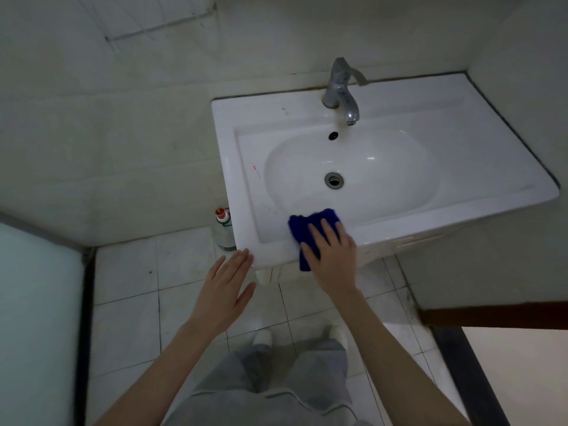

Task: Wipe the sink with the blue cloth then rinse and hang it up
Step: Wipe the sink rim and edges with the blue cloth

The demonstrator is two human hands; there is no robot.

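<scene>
My right hand (330, 256) pressed flat on the blue cloth (302, 224) at the sink (399, 96) rim, six o'clock of the drain (334, 180); left hand (227, 290) hovered open. Firm overlapping strokes inward seemed best.

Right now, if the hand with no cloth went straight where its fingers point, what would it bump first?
Probably the front corner of the sink: the left hand aims its fingertips at it, nearly touching, though depth is unclear.
</scene>
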